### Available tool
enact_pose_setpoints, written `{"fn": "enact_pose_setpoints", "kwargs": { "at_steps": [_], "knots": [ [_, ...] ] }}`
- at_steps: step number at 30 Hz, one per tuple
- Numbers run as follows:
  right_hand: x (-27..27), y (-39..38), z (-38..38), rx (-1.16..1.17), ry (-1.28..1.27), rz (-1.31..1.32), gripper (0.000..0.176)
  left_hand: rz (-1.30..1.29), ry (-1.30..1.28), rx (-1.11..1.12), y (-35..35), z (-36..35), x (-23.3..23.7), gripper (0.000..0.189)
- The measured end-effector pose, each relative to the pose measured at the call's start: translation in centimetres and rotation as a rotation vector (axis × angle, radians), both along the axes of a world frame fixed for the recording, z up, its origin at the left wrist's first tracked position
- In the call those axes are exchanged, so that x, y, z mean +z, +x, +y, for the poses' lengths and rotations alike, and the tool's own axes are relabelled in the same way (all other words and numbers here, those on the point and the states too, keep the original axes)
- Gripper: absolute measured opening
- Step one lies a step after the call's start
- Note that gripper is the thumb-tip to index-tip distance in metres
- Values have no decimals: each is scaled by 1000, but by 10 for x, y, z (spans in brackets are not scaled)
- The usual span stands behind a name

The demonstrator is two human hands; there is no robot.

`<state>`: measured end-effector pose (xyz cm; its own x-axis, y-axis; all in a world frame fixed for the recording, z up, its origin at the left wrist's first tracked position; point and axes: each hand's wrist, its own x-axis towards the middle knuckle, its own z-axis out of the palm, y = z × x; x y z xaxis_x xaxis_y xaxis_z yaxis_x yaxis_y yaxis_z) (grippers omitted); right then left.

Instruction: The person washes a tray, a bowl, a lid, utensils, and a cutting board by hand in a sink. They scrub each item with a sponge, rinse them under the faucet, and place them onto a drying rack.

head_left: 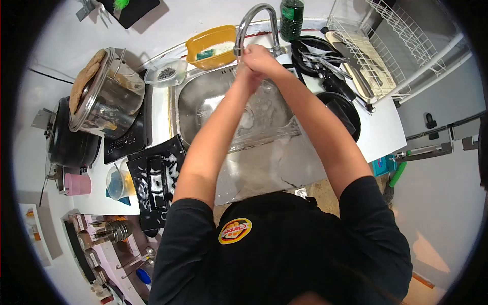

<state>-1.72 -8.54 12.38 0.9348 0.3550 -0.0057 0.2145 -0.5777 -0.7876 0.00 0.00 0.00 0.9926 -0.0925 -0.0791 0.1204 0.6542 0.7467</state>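
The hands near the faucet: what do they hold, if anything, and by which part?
Nothing held is visible; whether the joined hands hide something cannot be told.

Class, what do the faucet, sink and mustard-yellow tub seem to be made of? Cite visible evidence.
Faucet: probably chromed metal, glossy; bright, mirror-like streaks run along its arched neck.
Sink: likely stainless steel, duller; its walls show a grey metallic sheen.
Mustard-yellow tub: apparently smooth plastic; its even colour suggests this, though enamel is possible.

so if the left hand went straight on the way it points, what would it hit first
Most likely the right hand, which appears pressed against the left hand; exact depth is unclear.
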Motion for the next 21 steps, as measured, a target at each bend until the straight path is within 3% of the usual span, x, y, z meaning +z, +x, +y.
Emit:
{"fn": "enact_pose_setpoints", "kwargs": {
  "at_steps": [2,3,5,6,8,9,10,11,13,15,16,17,18,20,21],
  "knots": [
    [-18,6,4,-121,30,-250,22,-118,-283,-86,11,-4,-12,34],
    [-18,3,7,-132,36,-243,23,-142,-390,-93,12,-3,-12,33],
    [-19,-7,12,-159,95,-245,27,-68,-427,48,-5,3,22,32],
    [-20,-13,15,-128,115,-275,28,197,-378,279,-28,7,71,35],
    [-45,2,27,-11,273,-42,25,381,-708,524,-26,62,75,41],
    [-54,6,32,46,351,79,24,433,-597,697,-32,95,62,43],
    [-28,-14,26,97,583,435,21,483,-478,866,-39,127,43,45],
    [-24,-18,25,89,587,432,23,530,-354,1030,-45,143,33,47],
    [-17,-19,27,81,594,419,27,574,-316,1095,-70,131,32,42],
    [-13,-19,32,14,514,214,26,505,-255,845,-78,93,21,36],
    [-26,-11,37,-2,505,73,26,710,12,732,-77,70,24,31],
    [-37,-2,41,-16,493,-67,25,486,76,467,-54,72,-36,25],
    [-45,7,37,27,436,43,20,344,-50,220,-56,51,-30,21],
    [-37,-7,23,100,339,50,17,103,-64,39,-61,26,-15,20],
    [-34,-13,20,136,292,55,16,73,104,-36,-71,26,9,20]
  ]
}}
